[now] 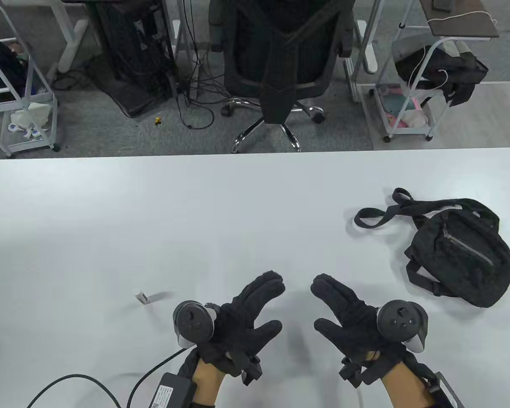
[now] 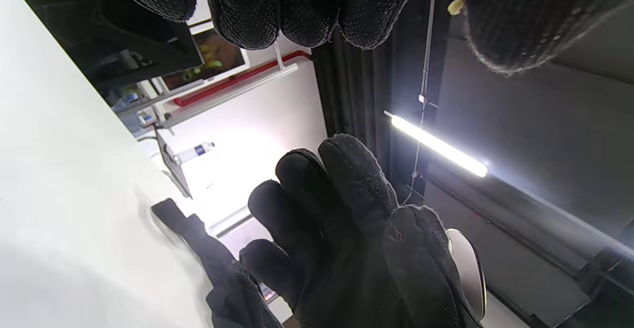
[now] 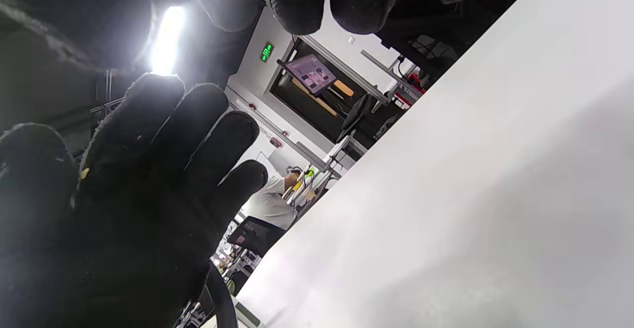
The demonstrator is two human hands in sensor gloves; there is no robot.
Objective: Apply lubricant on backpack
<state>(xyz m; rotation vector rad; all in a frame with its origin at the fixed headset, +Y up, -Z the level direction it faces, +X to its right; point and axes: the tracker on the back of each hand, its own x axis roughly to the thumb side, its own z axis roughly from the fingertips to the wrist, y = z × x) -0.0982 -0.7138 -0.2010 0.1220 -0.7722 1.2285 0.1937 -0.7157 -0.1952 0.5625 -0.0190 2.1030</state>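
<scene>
A small black backpack (image 1: pixel 463 257) lies on the white table (image 1: pixel 195 212) at the right, its grey zipper (image 1: pixel 467 244) facing up and its straps (image 1: pixel 378 216) trailing left. A small white lubricant tube (image 1: pixel 143 296) lies on the table left of my hands. My left hand (image 1: pixel 255 306) and right hand (image 1: pixel 335 306) hover above the table near its front edge, palms facing each other, fingers spread, holding nothing. The left wrist view shows my right hand (image 2: pixel 342 234) and part of the backpack (image 2: pixel 218 268). The right wrist view shows my left hand (image 3: pixel 138 179).
A black office chair (image 1: pixel 280 63) stands beyond the table's far edge. Wheeled carts (image 1: pixel 412 97) stand at the back left and right. A black cable (image 1: pixel 89 382) runs along the table's front left.
</scene>
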